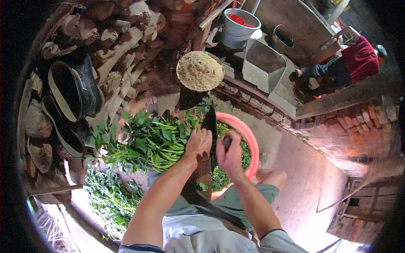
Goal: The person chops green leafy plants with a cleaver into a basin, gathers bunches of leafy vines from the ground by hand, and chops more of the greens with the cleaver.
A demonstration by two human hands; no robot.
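My left hand (199, 142) presses down on a big bundle of leafy green stems (161, 139), which sticks out to its left over a wooden board (204, 177). In my right hand (230, 155) is the dark handle of a broad-bladed knife; the blade (210, 126) stands on edge just right of my left knuckles. A red-pink plastic basin (253, 142) lies under and beyond my right hand, with finely chopped greens (221, 177) in it. The lower part of the blade is partly hidden by my hands.
A round container of pale meal (200, 71) stands ahead. More vines (110, 196) lie at lower left, near black rubber boots (68, 91) and stacked firewood (126, 47). Behind a low brick edge are a bucket (240, 30) and a metal scoop (264, 64). Another person (357, 60) bends at upper right.
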